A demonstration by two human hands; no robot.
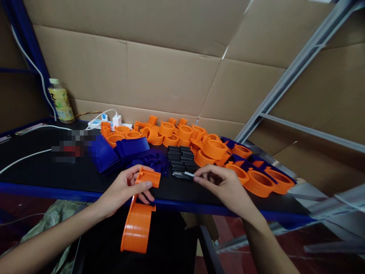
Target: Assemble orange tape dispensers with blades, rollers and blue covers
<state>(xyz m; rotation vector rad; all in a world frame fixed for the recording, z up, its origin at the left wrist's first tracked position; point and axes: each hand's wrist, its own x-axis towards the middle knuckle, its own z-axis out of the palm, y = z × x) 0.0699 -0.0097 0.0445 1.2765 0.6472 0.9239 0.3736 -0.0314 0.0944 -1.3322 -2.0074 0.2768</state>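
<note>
My left hand (132,186) grips an orange plastic ring-shaped part (138,228) by its flat upper end, thumb across the front. The round band of this part hangs below the hand, in front of the table edge. My right hand (219,180) pinches a small, thin, light-coloured strip (189,174) between thumb and fingertips. That strip is just at the near edge of a stack of black rectangular pieces (181,158); whether it touches them I cannot tell. Small dark blue pieces (151,161) lie in a heap between the stack and my left hand.
Many orange ring parts (185,131) are piled along the back and right of the black table (37,152). Blue flat plates (105,154) lie left of centre. A power strip (95,123) with white cables and a yellow-labelled bottle (61,101) stand at the back left. Cardboard walls surround the table.
</note>
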